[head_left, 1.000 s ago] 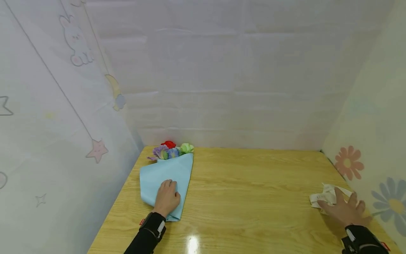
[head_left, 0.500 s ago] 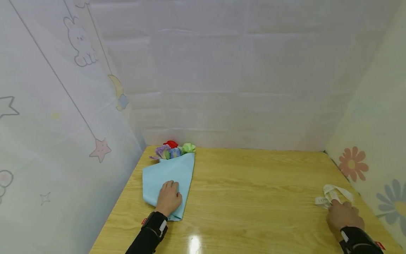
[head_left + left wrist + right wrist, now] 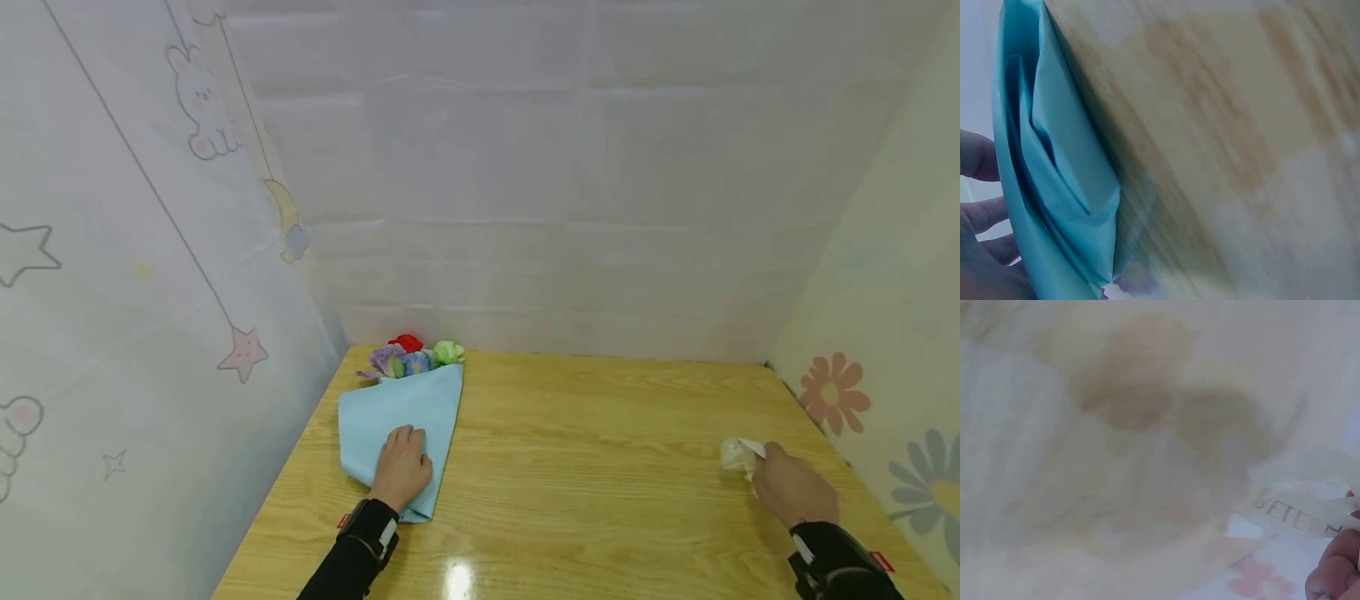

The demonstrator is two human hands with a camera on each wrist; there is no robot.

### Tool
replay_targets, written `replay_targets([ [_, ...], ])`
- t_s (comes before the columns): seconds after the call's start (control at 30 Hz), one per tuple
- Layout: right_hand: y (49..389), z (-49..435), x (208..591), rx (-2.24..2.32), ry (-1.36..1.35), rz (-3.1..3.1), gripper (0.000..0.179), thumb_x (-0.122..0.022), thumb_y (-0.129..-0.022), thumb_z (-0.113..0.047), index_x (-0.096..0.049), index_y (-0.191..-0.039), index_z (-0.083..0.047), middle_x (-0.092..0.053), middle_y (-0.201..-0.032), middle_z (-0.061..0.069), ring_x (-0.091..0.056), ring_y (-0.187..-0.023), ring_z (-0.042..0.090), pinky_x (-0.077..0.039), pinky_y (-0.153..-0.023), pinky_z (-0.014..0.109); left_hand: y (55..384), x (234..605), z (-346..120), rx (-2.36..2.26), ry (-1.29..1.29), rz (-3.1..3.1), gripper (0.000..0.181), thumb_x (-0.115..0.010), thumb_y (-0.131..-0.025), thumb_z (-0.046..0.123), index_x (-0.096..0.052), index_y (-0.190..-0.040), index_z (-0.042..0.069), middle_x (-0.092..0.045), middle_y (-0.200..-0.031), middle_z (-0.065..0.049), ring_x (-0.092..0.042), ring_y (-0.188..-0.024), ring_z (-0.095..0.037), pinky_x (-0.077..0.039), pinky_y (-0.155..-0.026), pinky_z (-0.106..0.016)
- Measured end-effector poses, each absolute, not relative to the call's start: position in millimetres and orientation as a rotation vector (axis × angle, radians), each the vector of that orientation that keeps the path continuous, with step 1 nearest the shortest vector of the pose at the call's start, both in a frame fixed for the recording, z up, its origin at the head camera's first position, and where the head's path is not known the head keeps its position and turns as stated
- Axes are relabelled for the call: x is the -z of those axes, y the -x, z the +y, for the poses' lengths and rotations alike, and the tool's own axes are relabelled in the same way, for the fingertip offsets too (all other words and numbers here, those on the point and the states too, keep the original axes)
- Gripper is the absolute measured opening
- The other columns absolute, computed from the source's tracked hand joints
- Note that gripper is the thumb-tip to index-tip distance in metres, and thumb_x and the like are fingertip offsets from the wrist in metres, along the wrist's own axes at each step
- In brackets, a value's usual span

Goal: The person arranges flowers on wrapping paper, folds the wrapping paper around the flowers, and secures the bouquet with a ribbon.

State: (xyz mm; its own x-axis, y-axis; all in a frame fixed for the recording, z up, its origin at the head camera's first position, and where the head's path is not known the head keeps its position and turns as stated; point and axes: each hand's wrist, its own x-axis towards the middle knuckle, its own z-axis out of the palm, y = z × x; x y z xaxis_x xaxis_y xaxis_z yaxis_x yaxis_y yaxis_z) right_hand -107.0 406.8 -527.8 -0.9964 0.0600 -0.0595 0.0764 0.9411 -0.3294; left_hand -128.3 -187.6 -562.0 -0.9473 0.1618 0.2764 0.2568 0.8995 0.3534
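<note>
A bouquet wrapped in light blue paper [image 3: 365, 421] lies at the left of the table, with red, purple, blue and green flowers [image 3: 417, 363] at its far end. My left hand [image 3: 402, 467] rests on the wrap, its fingers lying on the paper. In the left wrist view, folds of the blue paper [image 3: 1072, 156] stand beside the fingers [image 3: 988, 212]. Over the table's right side, my right hand [image 3: 797, 490] grips a whitish ribbon [image 3: 738, 455], whose loops stick out to the left. Printed letters show on the ribbon [image 3: 1294, 517] in the right wrist view.
The wooden table [image 3: 585, 467] reaches back to a white sheet wall [image 3: 525, 183]. Printed sheets flank it: one with a star [image 3: 243, 352] on the left, one with flowers [image 3: 834, 392] on the right.
My right hand, spread over the crumpled ribbon a second ago, has closed on it and moved slightly left with it. My left hand stays on the blue paper.
</note>
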Motion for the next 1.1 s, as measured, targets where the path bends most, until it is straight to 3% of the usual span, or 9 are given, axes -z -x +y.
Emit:
replay_targets([
  [0.17, 120.2, 354.5, 501.8, 0.634, 0.085, 3.198, 0.032, -0.039, -0.11, -0.02, -0.052, -0.111, 0.01, -0.047, -0.062, 0.005, -0.042, -0.051, 0.021, -0.03, -0.048, 0.036, 135.1, 565.1, -187.2, 0.648, 0.48, -2.78, 0.034, -0.066, -0.092, -0.005, -0.065, -0.126, 0.0, -0.058, -0.13, -0.02, -0.052, -0.125, -0.04, -0.044, -0.104, -0.052],
  [0.33, 133.6, 294.0, 479.9, 0.718, 0.249, 3.258, 0.029, -0.041, -0.109, -0.017, -0.057, -0.111, 0.008, -0.044, -0.062, 0.003, -0.04, -0.051, 0.018, -0.03, -0.047, 0.034, 138.9, 562.3, -179.7, 0.803, 0.522, -2.762, 0.032, -0.067, -0.094, -0.002, -0.066, -0.126, 0.001, -0.061, -0.126, -0.015, -0.058, -0.118, -0.036, -0.047, -0.099, -0.049],
  [0.53, 139.6, 221.5, 475.9, 0.813, 0.47, 3.163, 0.019, -0.051, -0.104, -0.01, -0.065, -0.111, 0.001, -0.051, -0.068, -0.001, -0.042, -0.053, 0.012, -0.034, -0.051, 0.029, 141.1, 551.2, -165.0, 1.127, 0.498, -2.716, 0.034, -0.067, -0.1, 0.018, -0.064, -0.13, 0.001, -0.065, -0.123, -0.016, -0.062, -0.109, -0.034, -0.049, -0.091, -0.051],
  [0.6, 139.5, 195.1, 478.1, 0.84, 0.511, 3.122, 0.014, -0.055, -0.103, -0.01, -0.068, -0.106, -0.004, -0.052, -0.069, -0.003, -0.042, -0.054, 0.011, -0.036, -0.053, 0.028, 143.2, 548.3, -159.7, 1.224, 0.51, -2.684, 0.038, -0.067, -0.101, 0.027, -0.065, -0.13, 0.004, -0.067, -0.122, -0.015, -0.062, -0.112, -0.035, -0.047, -0.094, -0.055],
  [0.73, 137.0, 144.9, 487.2, 0.894, 0.571, 3.058, 0.012, -0.059, -0.102, -0.012, -0.069, -0.095, -0.012, -0.051, -0.067, -0.006, -0.042, -0.054, 0.01, -0.037, -0.053, 0.028, 147.6, 545.8, -148.8, 1.464, 0.553, -2.663, 0.046, -0.072, -0.096, 0.039, -0.067, -0.132, 0.01, -0.068, -0.125, -0.014, -0.055, -0.126, -0.04, -0.017, -0.112, -0.072],
  [0.83, 135.2, 114.8, 494.6, 0.882, 0.634, 3.038, 0.013, -0.061, -0.102, -0.014, -0.069, -0.092, -0.013, -0.051, -0.067, -0.007, -0.043, -0.054, 0.008, -0.038, -0.053, 0.027, 149.0, 544.5, -142.6, 1.612, 0.62, -2.673, 0.048, -0.076, -0.092, 0.039, -0.069, -0.131, 0.012, -0.067, -0.13, -0.01, -0.051, -0.133, -0.039, 0.004, -0.106, -0.081],
  [0.9, 134.2, 100.4, 497.9, 0.852, 0.684, 3.031, 0.013, -0.061, -0.102, -0.015, -0.069, -0.091, -0.013, -0.053, -0.068, -0.007, -0.043, -0.055, 0.007, -0.039, -0.053, 0.027, 149.6, 544.6, -140.4, 1.664, 0.667, -2.658, 0.04, -0.077, -0.093, 0.036, -0.074, -0.125, 0.013, -0.067, -0.13, -0.006, -0.053, -0.131, -0.035, -0.003, -0.109, -0.079],
  [1.0, 132.1, 89.3, 502.3, 0.819, 0.745, 3.014, 0.013, -0.062, -0.102, -0.014, -0.069, -0.091, -0.012, -0.054, -0.068, -0.008, -0.043, -0.055, 0.006, -0.039, -0.053, 0.026, 150.4, 547.1, -139.3, 1.742, 0.691, -2.601, 0.022, -0.075, -0.095, 0.027, -0.079, -0.11, 0.012, -0.07, -0.122, -0.005, -0.06, -0.12, -0.03, -0.027, -0.11, -0.068],
  [1.1, 131.9, 89.4, 504.4, 0.808, 0.744, 2.987, 0.019, -0.059, -0.103, -0.016, -0.065, -0.085, -0.014, -0.049, -0.066, -0.007, -0.041, -0.054, 0.007, -0.036, -0.051, 0.026, 151.2, 549.3, -142.5, 1.791, 0.646, -2.574, 0.014, -0.07, -0.099, 0.022, -0.079, -0.101, 0.012, -0.071, -0.112, -0.004, -0.063, -0.109, -0.026, -0.046, -0.098, -0.054],
])
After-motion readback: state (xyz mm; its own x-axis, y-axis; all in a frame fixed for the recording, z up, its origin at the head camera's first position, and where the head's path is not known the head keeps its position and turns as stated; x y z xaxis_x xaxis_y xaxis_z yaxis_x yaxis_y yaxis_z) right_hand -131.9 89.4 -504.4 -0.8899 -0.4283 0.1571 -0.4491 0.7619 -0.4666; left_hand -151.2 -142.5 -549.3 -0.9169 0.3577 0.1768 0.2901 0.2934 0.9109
